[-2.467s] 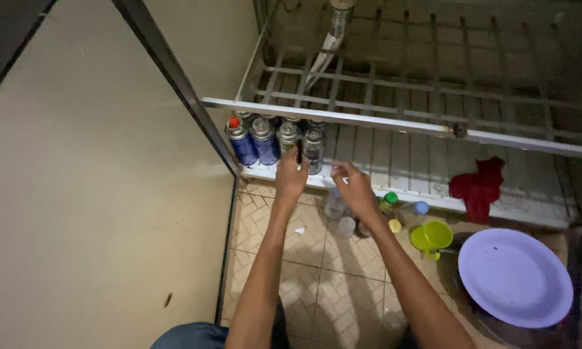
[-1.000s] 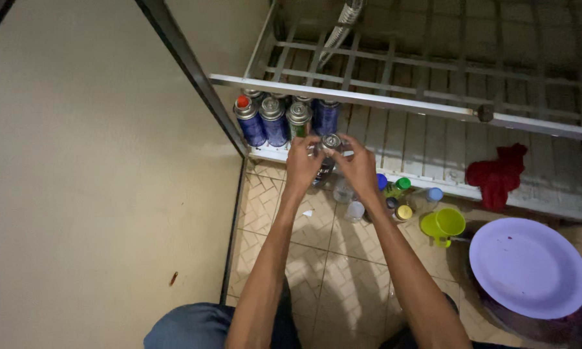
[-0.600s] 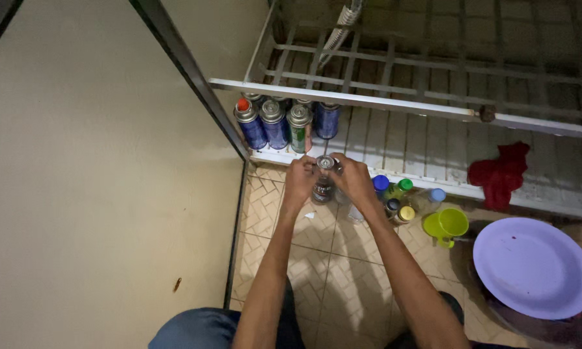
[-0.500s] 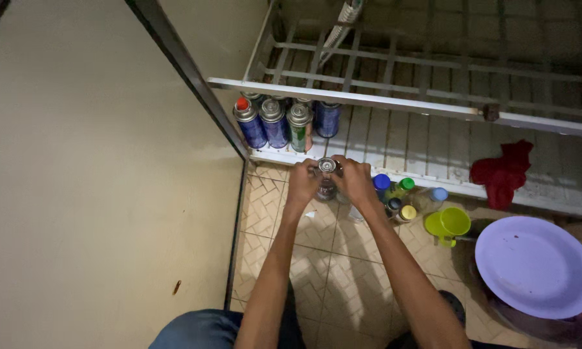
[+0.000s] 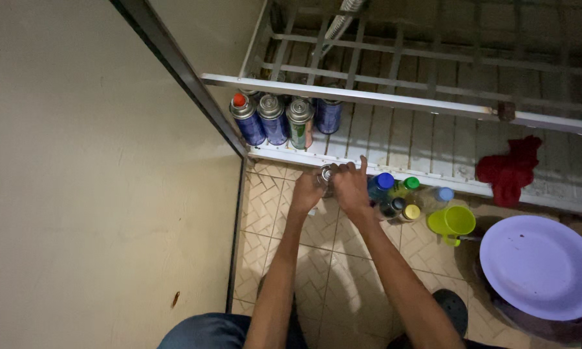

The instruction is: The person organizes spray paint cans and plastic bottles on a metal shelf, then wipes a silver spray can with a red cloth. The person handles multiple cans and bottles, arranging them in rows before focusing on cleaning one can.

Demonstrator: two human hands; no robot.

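We have both hands, left hand (image 5: 308, 191) and right hand (image 5: 350, 185), clasped round a small metal can (image 5: 326, 173) just above the tiled floor (image 5: 317, 258), probably light, rigid and slippery, best gripped by its sides.

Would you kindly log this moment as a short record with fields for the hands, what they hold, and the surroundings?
left hand: gripping the can from the left
right hand: on the can's top, index finger raised
held can: metal top showing, body hidden
ledge: four upright gas canisters, red cloth
floor: capped bottles, green cup, lilac plate
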